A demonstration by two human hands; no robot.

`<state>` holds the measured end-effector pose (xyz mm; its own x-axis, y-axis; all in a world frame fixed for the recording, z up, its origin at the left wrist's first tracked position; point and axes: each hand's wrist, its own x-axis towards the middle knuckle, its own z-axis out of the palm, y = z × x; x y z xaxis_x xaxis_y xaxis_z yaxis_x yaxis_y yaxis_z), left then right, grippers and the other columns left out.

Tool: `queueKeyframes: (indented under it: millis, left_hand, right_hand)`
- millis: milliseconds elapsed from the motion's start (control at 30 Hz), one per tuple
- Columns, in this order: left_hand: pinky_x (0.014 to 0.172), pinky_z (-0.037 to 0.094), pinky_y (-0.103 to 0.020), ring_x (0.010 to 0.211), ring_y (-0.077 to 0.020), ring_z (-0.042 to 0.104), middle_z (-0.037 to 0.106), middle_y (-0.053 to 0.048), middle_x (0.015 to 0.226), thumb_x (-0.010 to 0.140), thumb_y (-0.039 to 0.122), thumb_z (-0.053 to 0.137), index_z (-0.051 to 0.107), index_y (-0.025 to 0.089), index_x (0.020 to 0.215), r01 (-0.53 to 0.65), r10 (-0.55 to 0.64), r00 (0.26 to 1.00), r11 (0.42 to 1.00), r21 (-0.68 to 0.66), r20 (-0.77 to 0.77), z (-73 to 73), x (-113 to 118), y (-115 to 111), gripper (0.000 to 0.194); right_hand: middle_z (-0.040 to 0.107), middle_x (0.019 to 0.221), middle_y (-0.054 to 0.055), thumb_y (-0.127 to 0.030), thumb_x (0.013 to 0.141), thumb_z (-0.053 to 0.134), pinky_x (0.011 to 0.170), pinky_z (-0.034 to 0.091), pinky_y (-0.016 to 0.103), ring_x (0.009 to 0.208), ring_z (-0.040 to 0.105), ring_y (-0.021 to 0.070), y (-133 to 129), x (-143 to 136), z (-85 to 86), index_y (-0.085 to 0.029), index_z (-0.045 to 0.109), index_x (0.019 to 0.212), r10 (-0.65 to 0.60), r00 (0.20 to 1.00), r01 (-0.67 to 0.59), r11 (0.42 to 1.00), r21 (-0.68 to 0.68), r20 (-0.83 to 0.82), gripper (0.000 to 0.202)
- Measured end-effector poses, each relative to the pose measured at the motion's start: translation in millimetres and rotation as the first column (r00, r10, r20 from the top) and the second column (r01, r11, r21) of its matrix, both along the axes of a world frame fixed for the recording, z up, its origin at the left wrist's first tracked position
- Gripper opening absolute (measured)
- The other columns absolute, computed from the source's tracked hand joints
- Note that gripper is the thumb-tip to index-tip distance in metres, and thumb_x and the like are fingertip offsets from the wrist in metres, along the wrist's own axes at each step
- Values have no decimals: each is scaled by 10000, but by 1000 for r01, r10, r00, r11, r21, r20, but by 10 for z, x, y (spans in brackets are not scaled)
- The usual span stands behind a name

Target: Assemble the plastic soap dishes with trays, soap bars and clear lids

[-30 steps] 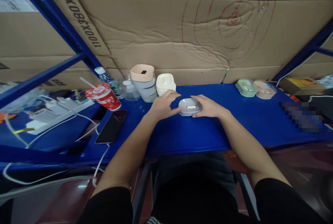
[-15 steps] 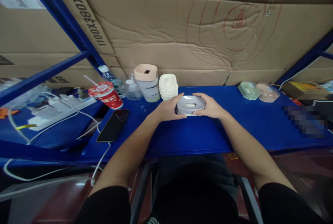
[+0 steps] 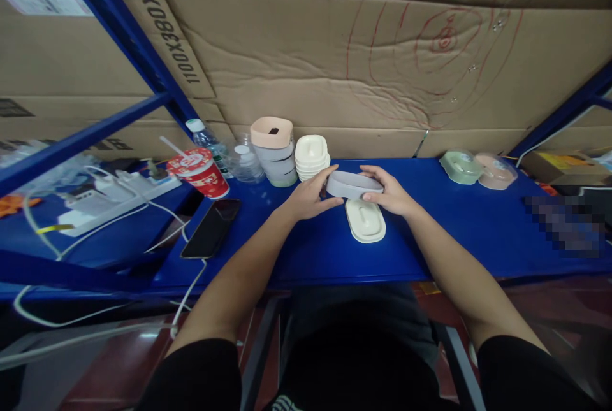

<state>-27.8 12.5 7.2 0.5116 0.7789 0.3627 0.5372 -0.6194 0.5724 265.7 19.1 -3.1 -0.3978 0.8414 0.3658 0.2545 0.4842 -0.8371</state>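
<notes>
Both hands hold a grey soap dish (image 3: 351, 189) a little above the table, tilted so that its rim slopes down to the right. My left hand (image 3: 310, 199) grips the left end, thumb along the front wall. Closed on the right end is my right hand (image 3: 393, 194), with its thumb over the near rim. Just below the dish, a cream rounded insert (image 3: 366, 221) with a raised ridge lies flat on the blue table. A stack of similar cream inserts (image 3: 310, 155) stands behind my left fingers. Left of it rises a stack of grey dishes (image 3: 276, 165) topped by a peach one (image 3: 271, 133).
A phone (image 3: 211, 229) with a white cable lies at left, near a red paper cup (image 3: 205, 175) and plastic bottles (image 3: 205, 137). Green (image 3: 461, 167) and pink (image 3: 496, 172) clear-lidded boxes sit back right. A cardboard wall (image 3: 306, 54) closes off the back.
The grey dish has lifted and tilted in my hands. The cream insert, mostly hidden beneath it before, now lies exposed on the table nearer to me.
</notes>
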Motion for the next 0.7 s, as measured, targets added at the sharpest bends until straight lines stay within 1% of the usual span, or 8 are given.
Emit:
queueKeyframes:
  millis: [100,233,300,367,467,567,667,700]
  left_hand:
    - [865,610,-441,915,-261,716,693,-161,1362,871,657,732,452,206,1590,21,-22,997,1000,15,69,20,-12,-9,893]
    - [881,620,-429,960,-263,722,684,-156,1353,816,576,789,450,197,1569,25,-37,989,996,85,145,27,-28,-12,909]
    - [920,623,-447,1094,-302,716,616,-178,1463,790,563,807,428,212,1584,-39,7,982,985,166,190,9,-39,7,947]
    - [951,620,-468,1257,-351,666,525,-192,1569,759,553,835,416,236,1593,-171,110,964,954,246,242,-8,-60,37,985]
    - [1003,598,-502,1436,-406,546,447,-199,1626,722,519,880,406,251,1593,-414,292,886,850,327,361,14,-132,80,1028]
    - [1122,516,-563,1518,-427,446,416,-215,1629,752,493,876,345,209,1616,-631,410,748,683,368,522,109,-278,102,1053]
    - [1256,362,-605,1541,-399,399,412,-220,1632,842,480,840,314,157,1619,-765,459,631,503,403,625,225,-457,121,993]
    - [1277,327,-607,1539,-388,398,424,-218,1628,866,479,830,325,145,1614,-786,467,609,463,410,641,259,-508,135,963]
  right_hand:
    - [664,1466,187,-774,721,861,1181,486,602,1359,659,382,-14,-23,8,-257,539,1527,10,1000,-10,1000,25,-16,1011]
    - [552,1604,203,-847,632,870,1241,432,590,1472,560,405,-47,-51,53,-271,447,1615,-2,999,6,997,79,-53,1216]
    - [472,1673,203,-852,610,878,1222,459,596,1508,517,420,-54,-51,75,-290,354,1675,-32,998,37,995,88,-55,1313]
    - [432,1702,204,-836,633,879,1162,516,607,1491,531,428,-46,-42,80,-315,278,1709,-82,996,85,993,79,-40,1338]
    - [509,1643,208,-789,712,863,1103,551,622,1402,608,416,-27,-23,63,-317,307,1701,-165,986,163,983,87,13,1229]
    - [590,1565,201,-747,784,832,1077,563,624,1344,649,399,-21,-16,43,-297,414,1655,-192,978,182,975,125,79,1065]
    - [616,1538,190,-719,817,817,1048,584,613,1308,677,384,-28,-19,30,-304,464,1629,-169,977,148,976,157,129,978]
    - [624,1528,187,-711,821,818,1041,589,613,1291,689,380,-31,-21,25,-306,472,1626,-158,977,134,978,162,145,965]
